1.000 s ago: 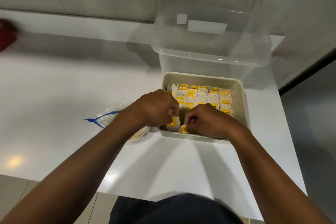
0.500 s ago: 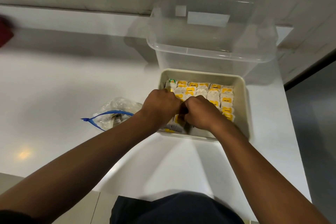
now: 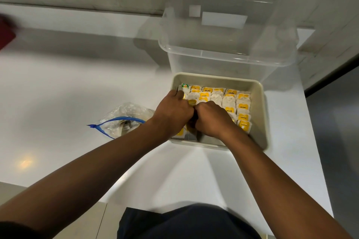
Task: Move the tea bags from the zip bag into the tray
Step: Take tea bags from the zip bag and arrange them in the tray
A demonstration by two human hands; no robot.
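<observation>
Both hands are down in the tray, knuckles touching. Left hand [image 3: 172, 111] has fingers curled over the tea bags [image 3: 229, 103] in the left-hand rows; fingertips reach toward the back corner. Right hand [image 3: 211, 119] is curled too, fist-like, fingers tucked into the bags mid-tray. Can't tell whether either is pinching a bag or just pressing the rows: fingertips are hidden.

Tray [image 3: 260, 106] is beige and sits at the table [image 3: 68, 83] edge, just in front of a clear plastic box [image 3: 223, 44]. Mostly full: neat rows of white sachets with yellow labels, one green-labelled at the back left. There is a gap at the near edge, right side, under the right wrist.

Zip bag [image 3: 124, 120] lies just left of the tray, blue zip open, crumpled. Something is inside, but whether it's bags I can't tell.

My read: the step is tidying/compacting the rows, task nearly done.

How to do it well:
- Push rows toward the back wall with flat fingers, not fingertips, so sachets stay upright and don't fold.
- Keep one hand as a stop on the row while the other slides bags in.
- Fill the near-right gap last; don't force, paper sachets crease easily.
- Tray is close to the table edge, so press down and back, not toward the body.
- Then check the zip bag for leftovers.
</observation>
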